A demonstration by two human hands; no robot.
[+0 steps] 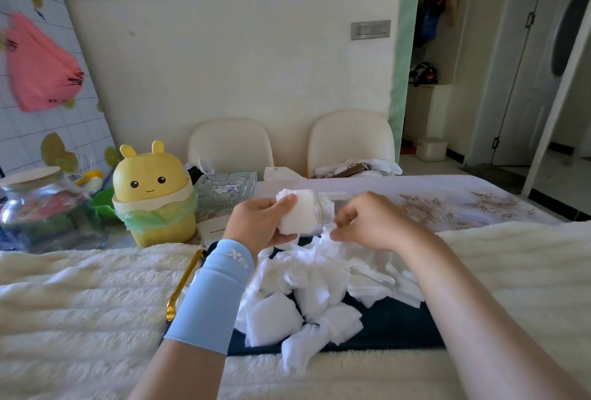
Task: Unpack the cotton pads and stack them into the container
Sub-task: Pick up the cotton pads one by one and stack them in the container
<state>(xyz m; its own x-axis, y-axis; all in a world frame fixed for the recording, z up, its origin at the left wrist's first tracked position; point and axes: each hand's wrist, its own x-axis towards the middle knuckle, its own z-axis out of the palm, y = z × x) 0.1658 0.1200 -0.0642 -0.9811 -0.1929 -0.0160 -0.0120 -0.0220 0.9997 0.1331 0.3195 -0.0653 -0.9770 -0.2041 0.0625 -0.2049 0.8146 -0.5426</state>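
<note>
My left hand (256, 223) grips a thick stack of white cotton pads (299, 212), thumb on top and fingers underneath. My right hand (367, 222) reaches down beside it and pinches a single pad off the top of the loose heap. That heap of cotton pads (307, 284) lies spread over a dark blue tray (393, 323) on the fluffy white cover. A clear container (332, 199) shows partly behind the held stack, mostly hidden by it and by my hands.
A yellow cartoon bin (155, 195) lined with a green bag stands at the left, a glass jar (41, 207) beyond it. A clear glass dish (227, 190) sits behind. A gold handle (185, 281) lies left of the tray. Two cream chairs (351, 140) stand across the table.
</note>
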